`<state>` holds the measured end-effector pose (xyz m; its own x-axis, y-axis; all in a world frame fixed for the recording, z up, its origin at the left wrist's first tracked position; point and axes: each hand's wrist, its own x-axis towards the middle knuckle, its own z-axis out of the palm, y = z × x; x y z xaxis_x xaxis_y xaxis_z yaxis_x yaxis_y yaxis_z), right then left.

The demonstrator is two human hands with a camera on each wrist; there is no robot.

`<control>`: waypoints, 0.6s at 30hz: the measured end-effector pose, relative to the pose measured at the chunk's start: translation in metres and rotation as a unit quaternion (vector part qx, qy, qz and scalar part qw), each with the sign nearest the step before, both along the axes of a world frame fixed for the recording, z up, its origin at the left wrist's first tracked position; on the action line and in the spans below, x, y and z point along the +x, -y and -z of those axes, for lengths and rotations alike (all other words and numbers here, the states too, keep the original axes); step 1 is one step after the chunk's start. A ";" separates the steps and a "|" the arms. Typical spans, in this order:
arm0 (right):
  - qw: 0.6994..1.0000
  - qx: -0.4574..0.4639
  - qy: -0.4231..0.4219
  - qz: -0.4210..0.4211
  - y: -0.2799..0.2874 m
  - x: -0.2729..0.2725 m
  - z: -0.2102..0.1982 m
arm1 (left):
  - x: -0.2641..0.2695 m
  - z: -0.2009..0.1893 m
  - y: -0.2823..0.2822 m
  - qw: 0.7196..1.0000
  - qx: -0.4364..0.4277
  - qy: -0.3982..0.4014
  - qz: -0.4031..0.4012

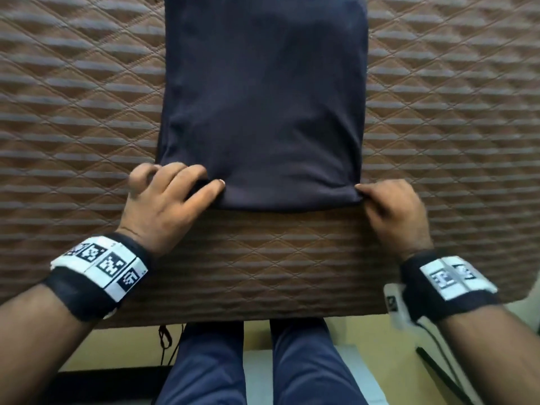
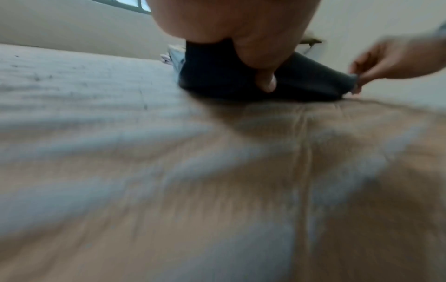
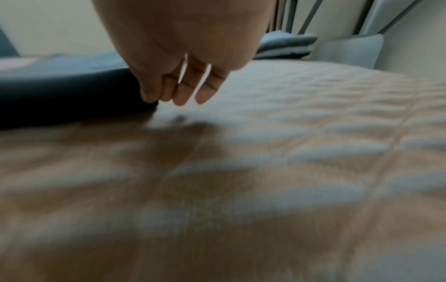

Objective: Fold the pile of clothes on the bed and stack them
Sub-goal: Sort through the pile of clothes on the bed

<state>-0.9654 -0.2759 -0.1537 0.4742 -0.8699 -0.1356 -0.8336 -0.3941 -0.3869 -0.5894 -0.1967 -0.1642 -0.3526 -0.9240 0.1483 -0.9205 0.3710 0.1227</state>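
Observation:
A dark navy garment (image 1: 263,106) lies flat in a long narrow strip on the brown quilted bed (image 1: 73,112), running away from me. My left hand (image 1: 187,185) grips its near left corner, thumb on top and fingers curled around the edge. In the left wrist view the left hand's thumb (image 2: 263,76) presses into the navy garment (image 2: 217,76). My right hand (image 1: 377,197) pinches the near right corner. In the right wrist view the right hand (image 3: 169,91) pinches the edge of the garment (image 3: 72,95), its other fingers hanging loose.
The bed's near edge (image 1: 263,317) is just before my legs. Other clothes (image 2: 173,57) lie past the garment's far end. A folded grey-blue stack (image 3: 284,45) and a white pillow (image 3: 350,51) sit at the far end of the bed.

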 end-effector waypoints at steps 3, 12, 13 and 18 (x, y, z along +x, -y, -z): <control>0.999 -0.032 0.028 -0.020 0.027 -0.009 -0.032 | 0.005 -0.031 0.023 0.993 0.041 -0.097 0.058; 0.990 0.022 -0.068 -0.118 -0.017 -0.034 -0.039 | -0.011 -0.042 -0.037 0.980 0.131 -0.021 0.147; 0.988 0.054 -0.081 -0.122 -0.024 -0.037 -0.033 | -0.017 -0.039 -0.048 0.978 0.157 -0.005 0.140; 1.000 0.014 0.006 -0.002 -0.026 -0.007 -0.038 | -0.047 -0.047 -0.048 0.983 0.180 -0.015 -0.023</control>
<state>-0.9724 -0.2498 -0.1158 0.4796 -0.8638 -0.1546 -0.8272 -0.3862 -0.4081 -0.6366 -0.1484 -0.1168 -0.3087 -0.9336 -0.1817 -0.9294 0.2555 0.2664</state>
